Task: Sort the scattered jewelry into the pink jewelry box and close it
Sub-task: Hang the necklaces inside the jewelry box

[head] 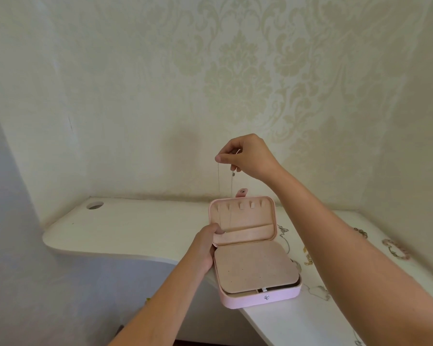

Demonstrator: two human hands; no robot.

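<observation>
Here, a thin necklace is pinched by the right hand above the open pink jewelry box, whose left edge is gripped by the left hand.

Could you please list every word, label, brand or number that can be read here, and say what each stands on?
No readable text in this view.
On the pink jewelry box: no brand or label, only a plain metal snap on its front.
On the wallpaper: ornamental pattern, no lettering.
On the pendant of the necklace pinched by the right hand: too small to read.
</observation>
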